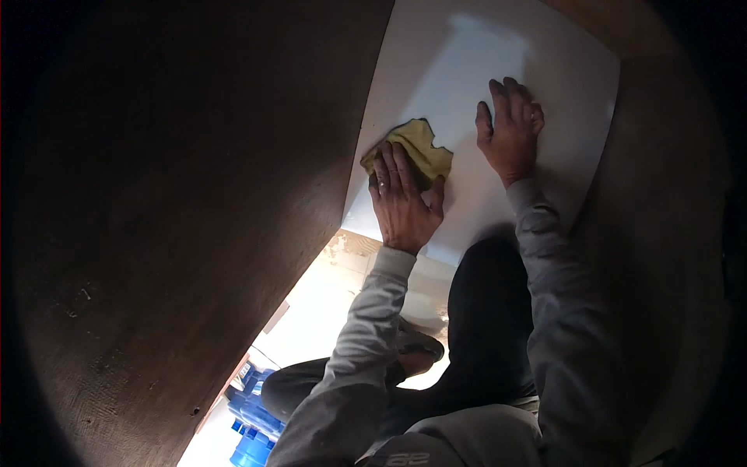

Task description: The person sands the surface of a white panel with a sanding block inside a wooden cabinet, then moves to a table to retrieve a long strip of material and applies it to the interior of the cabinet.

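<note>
My left hand (405,208) holds a yellow cloth (426,152) down against a smooth white panel (455,86). Its fingers stretch over the cloth, with the thumb at the cloth's lower right edge. The cloth is crumpled and has ragged, dark edges; part of it is hidden under the palm and fingers. To the right, my right hand (511,132) rests on the same panel with its fingers slightly bent and apart, and nothing in it. Light falls on the panel's far part, while the near part lies in shadow.
A large dark brown wooden board (194,171) rises along the panel's left side. Another brownish wall (661,194) borders it on the right. My bent leg (490,311) touches the near edge. Blue plastic containers (253,416) stand at the lower left by the brightly lit floor (311,311).
</note>
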Motion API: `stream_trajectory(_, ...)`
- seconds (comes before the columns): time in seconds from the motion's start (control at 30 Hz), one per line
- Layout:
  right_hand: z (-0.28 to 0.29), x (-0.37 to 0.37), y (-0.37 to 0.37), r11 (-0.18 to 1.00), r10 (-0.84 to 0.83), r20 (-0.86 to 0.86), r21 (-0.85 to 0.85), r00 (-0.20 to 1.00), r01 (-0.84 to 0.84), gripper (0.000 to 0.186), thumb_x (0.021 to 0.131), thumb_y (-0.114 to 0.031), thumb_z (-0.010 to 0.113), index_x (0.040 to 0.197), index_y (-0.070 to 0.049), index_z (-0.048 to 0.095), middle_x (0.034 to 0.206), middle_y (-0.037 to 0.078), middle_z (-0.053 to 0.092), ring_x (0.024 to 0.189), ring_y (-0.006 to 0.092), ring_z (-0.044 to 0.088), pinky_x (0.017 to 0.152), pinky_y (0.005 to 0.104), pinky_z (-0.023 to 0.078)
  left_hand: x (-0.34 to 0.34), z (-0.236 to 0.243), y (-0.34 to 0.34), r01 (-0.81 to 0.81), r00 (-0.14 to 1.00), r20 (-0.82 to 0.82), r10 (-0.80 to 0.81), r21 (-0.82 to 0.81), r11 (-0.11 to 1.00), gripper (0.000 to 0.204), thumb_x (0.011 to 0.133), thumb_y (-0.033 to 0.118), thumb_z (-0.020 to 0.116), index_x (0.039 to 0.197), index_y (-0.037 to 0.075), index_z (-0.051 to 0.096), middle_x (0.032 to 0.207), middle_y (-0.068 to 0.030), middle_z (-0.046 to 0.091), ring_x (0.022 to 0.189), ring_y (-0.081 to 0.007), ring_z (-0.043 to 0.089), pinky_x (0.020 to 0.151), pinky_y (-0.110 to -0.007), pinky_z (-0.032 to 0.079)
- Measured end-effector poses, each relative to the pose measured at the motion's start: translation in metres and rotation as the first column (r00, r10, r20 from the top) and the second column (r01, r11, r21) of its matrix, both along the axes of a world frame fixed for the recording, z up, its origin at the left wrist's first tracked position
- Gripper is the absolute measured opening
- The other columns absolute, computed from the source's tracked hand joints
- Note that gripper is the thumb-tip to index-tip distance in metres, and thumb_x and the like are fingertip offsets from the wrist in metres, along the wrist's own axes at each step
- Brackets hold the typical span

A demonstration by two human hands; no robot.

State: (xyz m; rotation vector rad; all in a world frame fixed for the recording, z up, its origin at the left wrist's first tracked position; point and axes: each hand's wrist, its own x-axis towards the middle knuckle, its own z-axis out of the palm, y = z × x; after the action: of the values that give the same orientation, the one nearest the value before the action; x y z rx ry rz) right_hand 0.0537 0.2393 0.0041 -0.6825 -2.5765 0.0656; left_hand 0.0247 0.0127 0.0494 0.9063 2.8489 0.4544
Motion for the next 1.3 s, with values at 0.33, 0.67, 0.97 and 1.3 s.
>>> stream_trajectory(0.33,0.001,0.001,0.001,1.000,-0.003,0.025,-0.029,1.000,0.004,0.043,0.097,-0.033,0.065,0.135,-0.012,0.063,0.140,0.008,0.061,0.135,0.0284,0.054,0.110,0.0484,0.036,0.017,-0.002,-0.012,-0.030,0.999,0.009,0.031,-0.017,0.999,0.092,0.100,0.053,0.059,0.163,-0.008,0.030,0.162,-0.0345,0.040,0.148,-0.0518,0.041,0.114,-0.064,0.034)
stream_trajectory(0.67,-0.014,0.004,-0.006,0.999,-0.021,0.062,-0.042,0.998,0.023,0.044,0.097,-0.035,0.065,0.135,-0.013,0.063,0.144,0.008,0.058,0.139,0.0296,0.051,0.112,0.0517,0.035,0.015,-0.015,-0.016,-0.053,0.998,0.016,0.054,-0.056,0.997,0.094,0.099,0.054,0.060,0.163,-0.008,0.029,0.162,-0.0345,0.039,0.149,-0.0519,0.039,0.114,-0.061,0.034)
stream_trajectory(0.97,-0.015,-0.003,-0.011,1.000,-0.006,0.047,0.021,0.999,0.005,0.044,0.097,-0.035,0.065,0.135,-0.012,0.063,0.144,0.009,0.057,0.139,0.0300,0.050,0.109,0.0498,0.035,-0.030,-0.024,0.010,-0.131,0.984,-0.126,0.126,-0.036,0.991,0.091,0.100,0.055,0.056,0.161,-0.009,0.033,0.162,-0.0333,0.040,0.147,-0.0492,0.039,0.111,-0.062,0.036)
stream_trajectory(1.3,-0.020,0.001,-0.012,0.999,-0.018,0.076,-0.048,0.997,0.022,0.046,0.098,-0.035,0.063,0.138,-0.013,0.062,0.147,0.010,0.056,0.141,0.0320,0.049,0.111,0.0513,0.034,0.005,-0.023,-0.028,-0.106,0.994,-0.039,0.102,-0.105,0.989,0.094,0.099,0.055,0.060,0.164,-0.007,0.029,0.161,-0.0341,0.041,0.132,-0.0504,0.047,0.105,-0.057,0.037)
